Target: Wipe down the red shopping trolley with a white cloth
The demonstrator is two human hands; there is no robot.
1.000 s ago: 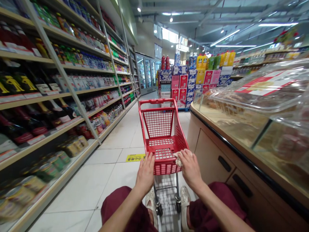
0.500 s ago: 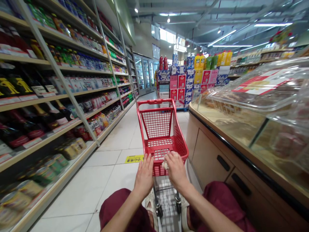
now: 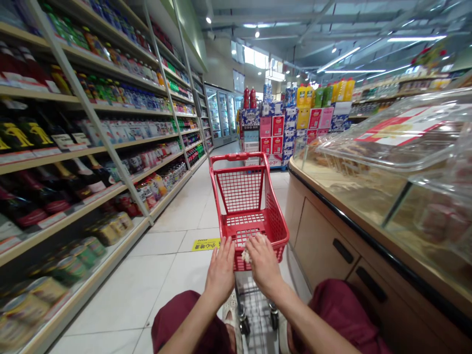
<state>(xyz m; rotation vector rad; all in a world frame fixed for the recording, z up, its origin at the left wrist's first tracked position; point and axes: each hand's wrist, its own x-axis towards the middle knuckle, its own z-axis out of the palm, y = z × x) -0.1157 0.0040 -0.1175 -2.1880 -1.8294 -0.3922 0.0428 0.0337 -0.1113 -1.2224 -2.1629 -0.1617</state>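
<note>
A red shopping cart [image 3: 243,218] with a mesh basket stands right in front of my knees, its near rim toward me. My left hand [image 3: 221,268] lies at the near left corner of the basket, fingers stretched out and holding nothing. Over the near rim, my right hand [image 3: 262,263] is closed on a crumpled whitish cloth [image 3: 246,255], pressed against the red plastic. Most of the cloth is hidden under the palm and fingers. Below the basket, the cart's front wheels [image 3: 244,324] stand between my feet.
Shelves of bottles and cans [image 3: 92,103] run along the left. A wooden counter [image 3: 324,231] with clear plastic lids [image 3: 391,132] is close on the right. Stacked drink boxes [image 3: 272,132] stand ahead. A yellow sign [image 3: 205,244] lies on the tiled floor [image 3: 147,275].
My right hand has slid a little to the left along the near rim with the cloth, closer to my left hand. My left hand has hardly moved.
</note>
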